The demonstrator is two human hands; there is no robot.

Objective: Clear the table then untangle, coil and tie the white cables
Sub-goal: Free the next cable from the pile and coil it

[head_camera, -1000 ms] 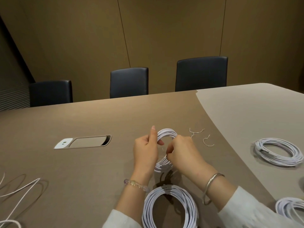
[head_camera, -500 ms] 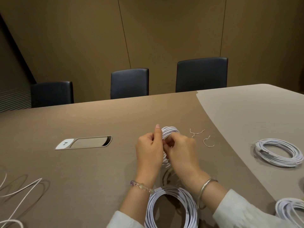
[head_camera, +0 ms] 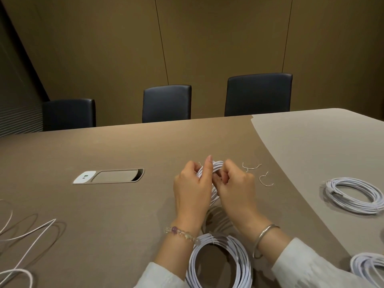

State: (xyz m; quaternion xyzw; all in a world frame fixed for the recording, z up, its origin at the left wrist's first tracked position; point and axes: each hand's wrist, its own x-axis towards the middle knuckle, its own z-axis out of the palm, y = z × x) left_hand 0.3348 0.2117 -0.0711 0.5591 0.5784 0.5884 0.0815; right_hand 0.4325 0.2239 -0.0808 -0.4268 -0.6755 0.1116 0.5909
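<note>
held coil (head_camera: 214, 185): mostly behind hands | corner coil (head_camera: 367, 267): cropped

A single head-worn wide-angle camera looks forward and down across the brown table (head_camera: 116, 204), the wearer's two hands (head_camera: 214, 190) close at lower centre, three dark chairs (head_camera: 166, 102) and a panelled wall (head_camera: 218, 42) beyond the far edge.

The room is dim and warm. Soft light comes from above and makes faint shadows on the surface (head_camera: 124, 204). The picture bends at the edges and looks a bit blurry.
</note>
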